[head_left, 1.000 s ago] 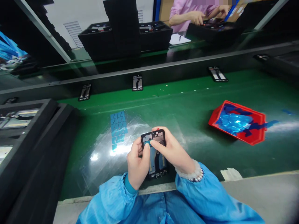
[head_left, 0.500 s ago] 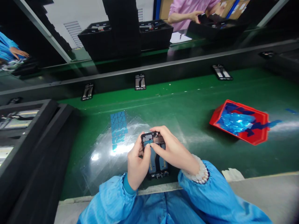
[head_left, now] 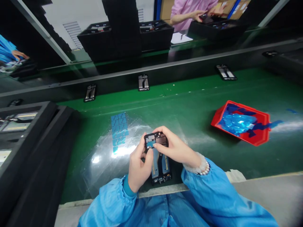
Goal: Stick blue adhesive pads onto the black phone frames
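Observation:
An opened phone (head_left: 162, 167), its inner parts facing up, is held between my two hands close to the table's front edge. My left hand (head_left: 139, 164) grips its upper left side, with the thumb at the frame's edge. Across the upper right side curls my right hand (head_left: 175, 148), its thumb pressing on a small blue sticker (head_left: 151, 144) inside the phone. To the left, a sheet of blue stickers (head_left: 119, 129) lies on clear plastic film (head_left: 101, 157).
At right sits a red bin (head_left: 260, 138) with crumpled blue film. Black foam trays (head_left: 59, 126) stack at left. More opened phones (head_left: 143, 82) stand along the back ledge. Beyond it, a person in pink (head_left: 184, 15) handles a phone, and a blue-sleeved hand (head_left: 20, 55) shows far left.
My right thumb has shifted slightly, and my left thumb has drawn down off the blue sticker to the phone's edge. More of the sticker shows. The view has shifted slightly.

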`<state>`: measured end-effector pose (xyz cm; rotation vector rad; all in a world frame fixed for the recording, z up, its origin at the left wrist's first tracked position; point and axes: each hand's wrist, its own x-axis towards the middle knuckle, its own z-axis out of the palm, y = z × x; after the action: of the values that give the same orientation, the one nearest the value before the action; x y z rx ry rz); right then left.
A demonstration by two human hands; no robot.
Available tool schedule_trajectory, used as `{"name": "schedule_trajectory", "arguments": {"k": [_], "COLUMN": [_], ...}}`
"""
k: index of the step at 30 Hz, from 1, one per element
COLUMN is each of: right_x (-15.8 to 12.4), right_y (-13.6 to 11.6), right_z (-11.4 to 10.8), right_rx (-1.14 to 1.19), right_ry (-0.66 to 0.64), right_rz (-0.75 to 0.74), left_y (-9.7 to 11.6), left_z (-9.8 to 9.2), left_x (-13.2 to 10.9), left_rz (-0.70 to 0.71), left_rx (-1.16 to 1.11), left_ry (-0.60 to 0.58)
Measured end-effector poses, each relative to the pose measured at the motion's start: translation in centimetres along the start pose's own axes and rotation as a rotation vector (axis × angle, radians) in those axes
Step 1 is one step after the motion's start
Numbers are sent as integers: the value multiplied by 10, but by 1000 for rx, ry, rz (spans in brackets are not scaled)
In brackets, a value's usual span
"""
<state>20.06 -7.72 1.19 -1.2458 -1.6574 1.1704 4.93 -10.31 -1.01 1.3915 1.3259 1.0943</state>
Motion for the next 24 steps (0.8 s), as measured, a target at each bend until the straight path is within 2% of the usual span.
{"name": "schedule_trajectory", "arguments": {"k": [4, 9, 13, 18, 21, 24], "right_x": [-6, -11, -12, -12, -10, -6], "right_y": [2, 2, 5, 7, 5, 2], "right_z": [15, 26, 26, 24, 24, 23], "right_rx": [-29, -23, 0, -5, -51, -90], "right_ry": [134, 211, 242, 287, 294, 297], "right_rz": [10, 8, 16, 9, 11, 40], "left_y": [-1, -5, -4, -4, -4, -2], "left_z": [-1, -3, -7, -15, -18, -19], "left_x": [5, 5, 4, 5, 5, 5], "left_rz": [56, 127, 139, 110, 90, 137], "left_rx": [188, 334, 331, 215, 201, 218], "left_ry": [74, 58, -44, -287, -337, -350]}}
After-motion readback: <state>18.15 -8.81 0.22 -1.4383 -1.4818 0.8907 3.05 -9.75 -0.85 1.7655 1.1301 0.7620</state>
